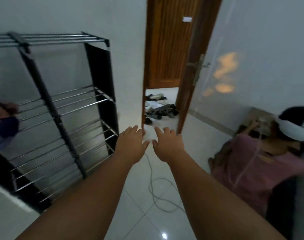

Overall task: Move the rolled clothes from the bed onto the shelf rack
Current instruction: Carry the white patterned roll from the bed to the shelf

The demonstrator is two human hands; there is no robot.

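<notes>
A black shelf rack (pixel 64 108) with chrome bar shelves stands against the white wall on the left; its visible shelves on the right side hold nothing. At the rack's far left edge some dark blue and reddish cloth (pixel 4 118) lies on a shelf, cut off by the frame. My left hand (pixel 130 146) and my right hand (pixel 167 146) are stretched out side by side over the tiled floor, palms down, fingers spread, holding nothing. The bed is out of view.
A wooden door (pixel 187 80) stands ajar ahead, with shoes and clothes (pixel 158 108) piled on the floor beyond it. A grey cable (pixel 156 191) loops across the white tiles. At the right, a pink cloth heap (pixel 248 167) and a cardboard box (pixel 258 123) lean by the wall.
</notes>
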